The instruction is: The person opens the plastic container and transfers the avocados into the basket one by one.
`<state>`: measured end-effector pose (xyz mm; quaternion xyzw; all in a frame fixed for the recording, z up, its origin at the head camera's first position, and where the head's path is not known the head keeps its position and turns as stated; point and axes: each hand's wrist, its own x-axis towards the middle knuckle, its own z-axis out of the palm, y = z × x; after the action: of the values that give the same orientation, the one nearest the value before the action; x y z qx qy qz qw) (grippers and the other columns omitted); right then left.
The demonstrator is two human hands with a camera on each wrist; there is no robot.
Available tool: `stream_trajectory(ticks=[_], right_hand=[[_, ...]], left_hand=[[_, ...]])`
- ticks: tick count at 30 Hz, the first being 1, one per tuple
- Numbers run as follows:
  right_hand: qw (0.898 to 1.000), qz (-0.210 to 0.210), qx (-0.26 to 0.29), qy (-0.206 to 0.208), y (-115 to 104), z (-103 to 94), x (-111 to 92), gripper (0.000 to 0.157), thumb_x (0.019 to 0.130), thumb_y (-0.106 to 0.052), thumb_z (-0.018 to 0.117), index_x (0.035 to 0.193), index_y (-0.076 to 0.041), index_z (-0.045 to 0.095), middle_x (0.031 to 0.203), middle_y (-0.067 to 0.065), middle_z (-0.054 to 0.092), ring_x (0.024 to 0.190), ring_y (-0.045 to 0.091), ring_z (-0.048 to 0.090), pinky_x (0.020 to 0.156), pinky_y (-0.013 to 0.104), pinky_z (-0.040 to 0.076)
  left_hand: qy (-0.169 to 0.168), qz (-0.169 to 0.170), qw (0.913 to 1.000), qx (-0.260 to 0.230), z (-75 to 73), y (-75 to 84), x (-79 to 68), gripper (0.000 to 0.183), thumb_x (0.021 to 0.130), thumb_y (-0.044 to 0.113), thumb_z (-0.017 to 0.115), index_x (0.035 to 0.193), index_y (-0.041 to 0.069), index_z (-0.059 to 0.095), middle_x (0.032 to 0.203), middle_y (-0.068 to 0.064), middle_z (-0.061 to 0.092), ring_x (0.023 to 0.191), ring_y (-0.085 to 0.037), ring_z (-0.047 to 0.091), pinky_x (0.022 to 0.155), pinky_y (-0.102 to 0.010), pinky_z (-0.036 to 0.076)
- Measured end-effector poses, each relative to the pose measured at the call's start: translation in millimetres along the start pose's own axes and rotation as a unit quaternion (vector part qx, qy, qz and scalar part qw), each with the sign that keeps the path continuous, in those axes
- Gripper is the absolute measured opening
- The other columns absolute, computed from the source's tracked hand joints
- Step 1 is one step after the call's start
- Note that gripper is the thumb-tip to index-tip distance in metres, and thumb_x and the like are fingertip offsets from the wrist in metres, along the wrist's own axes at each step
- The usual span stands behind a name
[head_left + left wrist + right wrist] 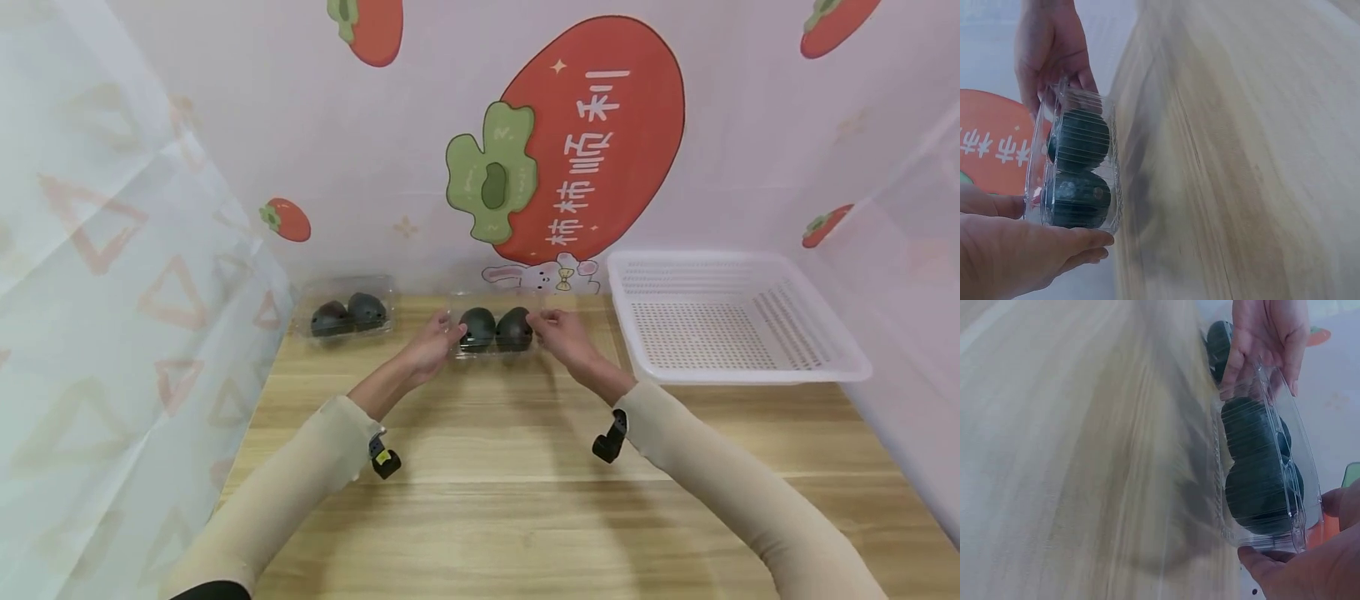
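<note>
Head view shows a clear plastic clamshell box [483, 353] at the far side of a light wood-grain table [480, 500], with two dark green rounded fruits [514, 329] side by side inside. The person's left hand [431, 343] pinches its left end, and the right hand [564, 335] pinches its right end. Both wrist views show thumb and fingers on either side of the plastic; whether the box touches the tabletop, I cannot tell.

To the left, near the table's far left corner, sits a second clear plastic box [384, 287] with two more dark rounded fruits [367, 310]. The left hand comes between the two boxes. On the other side, a white rectangular perforated plastic basket [750, 377] stands at the back right, with the right hand between it and the held box.

Close behind the held box rises a pale pink backdrop [337, 150] printed with a large red persimmon [622, 142] bearing white characters. A whitish cloth with triangle outlines [112, 333] closes off the left side. Small black wrist cameras [609, 446] hang at the cuffs of the cream sleeves [292, 475], over the near tabletop.
</note>
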<state>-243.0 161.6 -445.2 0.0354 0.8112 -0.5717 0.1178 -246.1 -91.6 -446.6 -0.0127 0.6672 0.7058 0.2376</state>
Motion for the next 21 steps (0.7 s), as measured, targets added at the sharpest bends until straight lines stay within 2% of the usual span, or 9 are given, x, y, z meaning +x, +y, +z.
stream_trajectory(ticks=[4, 8, 10, 12, 13, 15, 18, 20, 21], right_hand=[[1.000, -0.011, -0.020, -0.005, 0, 1.9, -5, 0.050, 0.112, -0.035, 0.054, 0.141, 0.006, 0.059, 0.137, 0.024, 0.060, 0.122, 0.038, 0.062, 0.104, 0.053, 0.052], [1.000, -0.014, -0.016, -0.003, 2, 1.6, -11, 0.050, 0.112, -0.031, 0.054, 0.145, 0.006, 0.057, 0.147, 0.023, 0.058, 0.129, 0.041, 0.062, 0.110, 0.056, 0.049], [1.000, -0.010, -0.014, -0.006, 4, 0.5, -14, 0.053, 0.112, -0.032, 0.054, 0.148, 0.007, 0.053, 0.150, 0.025, 0.056, 0.132, 0.042, 0.061, 0.111, 0.056, 0.048], [1.000, -0.001, -0.016, -0.008, 6, -0.6, -16, 0.056, 0.112, -0.033, 0.054, 0.150, 0.007, 0.051, 0.150, 0.025, 0.055, 0.132, 0.042, 0.060, 0.112, 0.056, 0.048], [1.000, 0.001, -0.016, -0.009, 7, -1.0, -17, 0.056, 0.112, -0.033, 0.054, 0.150, 0.008, 0.051, 0.150, 0.025, 0.056, 0.131, 0.042, 0.061, 0.111, 0.055, 0.048], [1.000, 0.001, -0.021, -0.009, 9, -1.5, -19, 0.053, 0.112, -0.033, 0.054, 0.146, 0.008, 0.054, 0.145, 0.025, 0.059, 0.127, 0.040, 0.062, 0.108, 0.055, 0.050], [1.000, 0.001, -0.028, -0.004, 13, -1.2, -22, 0.049, 0.111, -0.031, 0.055, 0.141, 0.008, 0.059, 0.135, 0.023, 0.064, 0.117, 0.037, 0.063, 0.101, 0.053, 0.052], [1.000, 0.005, -0.029, -0.002, 15, -0.6, -23, 0.048, 0.111, -0.031, 0.056, 0.139, 0.008, 0.060, 0.129, 0.021, 0.066, 0.112, 0.036, 0.063, 0.097, 0.052, 0.052], [1.000, 0.009, -0.027, -0.002, 16, -0.3, -25, 0.049, 0.111, -0.031, 0.056, 0.140, 0.008, 0.059, 0.127, 0.020, 0.066, 0.111, 0.035, 0.063, 0.096, 0.051, 0.052]], left_hand=[[-0.008, -0.004, 1.0000, -0.001, -1.8, -1.0, -7.6, 0.066, 0.114, 0.012, 0.043, 0.164, -0.004, 0.002, 0.172, -0.032, 0.005, 0.161, -0.043, 0.010, 0.130, -0.051, 0.015], [-0.011, -0.003, 0.9998, 0.019, -1.3, -3.2, -13.1, 0.063, 0.114, 0.013, 0.046, 0.162, -0.006, 0.010, 0.168, -0.033, 0.018, 0.157, -0.044, 0.023, 0.128, -0.052, 0.025], [-0.009, 0.000, 0.9992, 0.038, -0.3, -4.7, -16.0, 0.060, 0.114, 0.015, 0.047, 0.160, -0.006, 0.014, 0.161, -0.033, 0.029, 0.145, -0.042, 0.040, 0.124, -0.052, 0.033], [-0.007, 0.003, 0.9985, 0.055, 0.4, -6.6, -18.5, 0.057, 0.113, 0.016, 0.048, 0.158, -0.006, 0.019, 0.151, -0.029, 0.039, 0.126, -0.034, 0.051, 0.114, -0.050, 0.040], [-0.006, 0.003, 0.9980, 0.062, 1.0, -7.8, -19.7, 0.057, 0.114, 0.017, 0.049, 0.157, -0.005, 0.020, 0.150, -0.029, 0.040, 0.122, -0.033, 0.051, 0.111, -0.050, 0.042], [-0.005, 0.006, 0.9975, 0.070, 2.6, -10.4, -21.8, 0.051, 0.114, 0.017, 0.049, 0.153, -0.005, 0.026, 0.134, -0.022, 0.048, 0.104, -0.025, 0.050, 0.098, -0.045, 0.044], [-0.004, 0.002, 0.9969, 0.079, 4.4, -15.4, -25.0, 0.050, 0.113, 0.018, 0.050, 0.151, -0.006, 0.027, 0.119, -0.014, 0.052, 0.096, -0.021, 0.050, 0.089, -0.040, 0.044], [-0.006, 0.001, 0.9968, 0.080, 5.6, -19.1, -26.7, 0.047, 0.114, 0.017, 0.049, 0.149, -0.006, 0.029, 0.101, -0.007, 0.047, 0.085, -0.018, 0.045, 0.080, -0.037, 0.040], [-0.004, -0.003, 0.9965, 0.083, 5.6, -21.1, -27.9, 0.048, 0.113, 0.017, 0.050, 0.150, -0.005, 0.028, 0.100, -0.006, 0.048, 0.085, -0.018, 0.045, 0.080, -0.037, 0.040]])
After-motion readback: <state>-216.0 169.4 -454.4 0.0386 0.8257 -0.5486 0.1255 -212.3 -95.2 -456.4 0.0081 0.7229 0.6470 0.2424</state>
